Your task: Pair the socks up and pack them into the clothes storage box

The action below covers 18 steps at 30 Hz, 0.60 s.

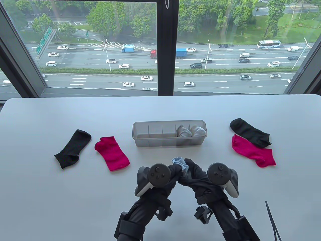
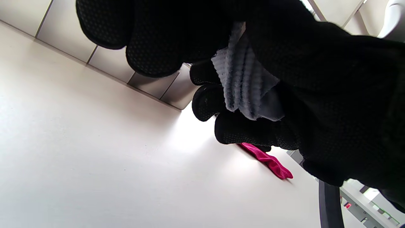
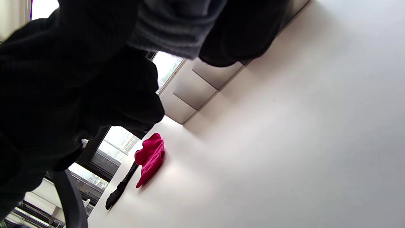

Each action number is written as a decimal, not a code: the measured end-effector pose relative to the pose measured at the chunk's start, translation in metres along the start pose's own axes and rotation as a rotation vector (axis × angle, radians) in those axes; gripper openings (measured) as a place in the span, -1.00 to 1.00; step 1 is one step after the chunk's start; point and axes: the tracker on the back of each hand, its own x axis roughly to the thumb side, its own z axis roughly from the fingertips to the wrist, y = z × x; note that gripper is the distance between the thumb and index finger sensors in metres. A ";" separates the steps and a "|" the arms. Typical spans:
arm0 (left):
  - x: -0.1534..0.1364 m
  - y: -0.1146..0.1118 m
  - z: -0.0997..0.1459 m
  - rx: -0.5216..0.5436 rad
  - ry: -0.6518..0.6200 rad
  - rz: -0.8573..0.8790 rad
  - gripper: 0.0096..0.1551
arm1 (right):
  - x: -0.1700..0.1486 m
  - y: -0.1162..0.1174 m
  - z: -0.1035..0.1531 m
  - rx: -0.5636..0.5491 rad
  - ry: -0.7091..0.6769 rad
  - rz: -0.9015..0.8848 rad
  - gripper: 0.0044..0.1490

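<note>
A: Item one, light blue sock bundle (image 1: 180, 162). Location?

B: Lower centre of the table view, lifted between both hands, just below the clothes storage box (image 1: 169, 144). Left hand (image 1: 160, 179) and right hand (image 1: 200, 179) both have fingers curled around it; each grip is closed on the fabric, seen as ribbed blue-grey cloth in the left wrist view. Whether it is one sock or a rolled pair cannot be told.

A: Bearing from grip to box?

B: Straight up the frame. The box's long axis runs left to right across the picture, so the bundle meets its near long wall broadside. Both hands are about equally near, the bundle roughly level with the box's middle.

A: Box contents?

B: Two pale grey-white sock rolls (image 1: 191, 131) in the compartments toward the right end. The compartments to their left look empty; the nearest free one lies just up and slightly left of the bundle.

A: Remaining stock?

B: Left side of the worktop (image 1: 37, 195): left black sock (image 1: 72, 148), and left magenta sock (image 1: 112, 153) just beside it. Right side: right black sock (image 1: 249, 132) overlapping right magenta sock (image 1: 253, 151).

A: Obstructions?

B: None between grip and box, by my judgement. Only the near wall to clear.
</note>
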 end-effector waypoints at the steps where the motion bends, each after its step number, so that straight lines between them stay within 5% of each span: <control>1: 0.001 0.000 0.001 -0.001 0.001 -0.016 -0.52 | -0.002 -0.001 0.001 -0.005 0.004 -0.004 -0.12; 5: 0.013 -0.005 0.001 0.088 0.070 -0.158 -0.49 | -0.009 0.000 0.000 -0.004 0.038 -0.070 -0.32; 11: -0.015 0.009 0.001 0.183 0.175 -0.122 -0.50 | -0.005 0.003 -0.004 0.141 0.008 -0.033 -0.33; 18: -0.014 0.007 -0.004 0.137 0.117 -0.040 -0.52 | 0.003 0.027 -0.010 0.333 0.025 0.109 -0.37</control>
